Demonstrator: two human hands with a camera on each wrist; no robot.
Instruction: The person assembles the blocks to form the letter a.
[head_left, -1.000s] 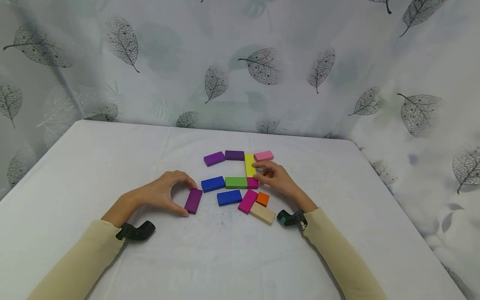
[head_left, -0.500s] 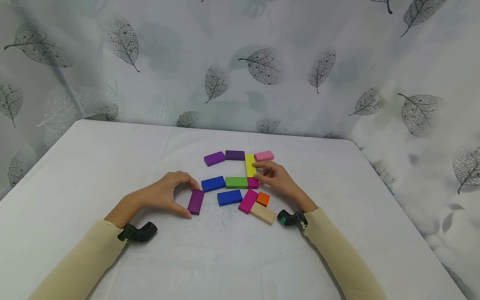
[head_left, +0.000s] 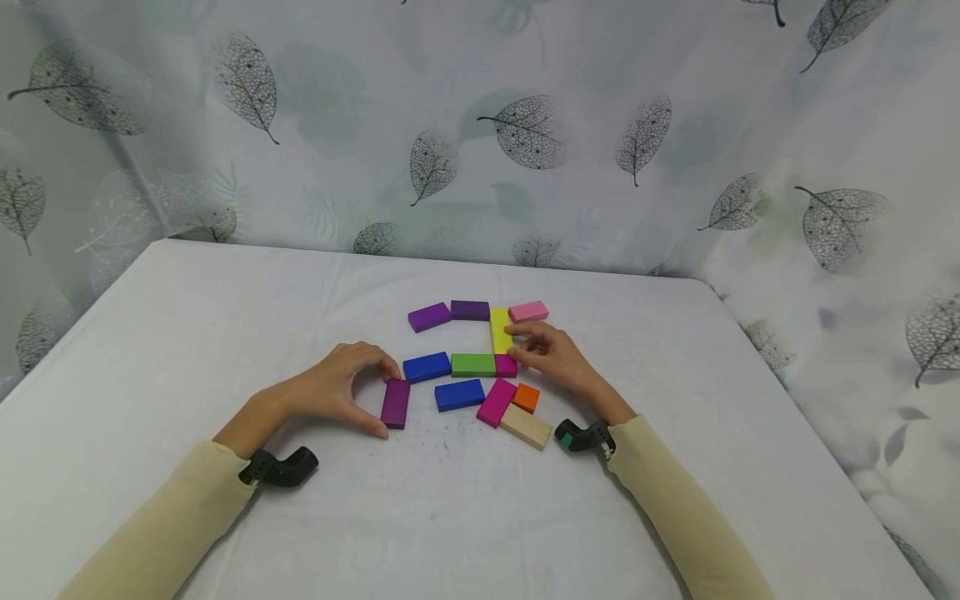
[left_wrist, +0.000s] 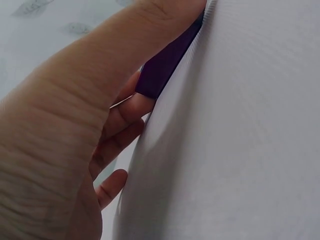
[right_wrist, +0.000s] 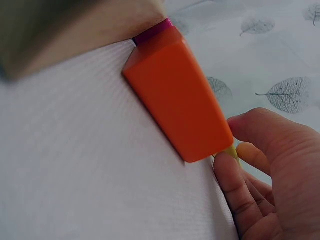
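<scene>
In the head view my left hand (head_left: 333, 385) holds a purple block (head_left: 395, 404) flat on the table by its ends, thumb at the near end and forefinger at the far end. The left wrist view shows this purple block (left_wrist: 167, 67) partly covered by my thumb. My right hand (head_left: 551, 354) has thumb and curled fingers at the right side of an upright-running yellow block (head_left: 499, 332). Below it a magenta block (head_left: 506, 366) adjoins a green block (head_left: 472, 365); a blue block (head_left: 426, 367) is to their left. Only a yellow sliver shows between my right fingers in the right wrist view.
Nearer me lie a second blue block (head_left: 459, 396), a second magenta block (head_left: 497, 403), an orange block (head_left: 527, 398) and a tan block (head_left: 527, 427). Farther back are a violet block (head_left: 430, 317), a dark purple block (head_left: 469, 310) and a pink block (head_left: 528, 312).
My left hand has slid the purple block slightly right and turned it more upright in the head view, near the blue block. My right hand and the other blocks stay in place.
</scene>
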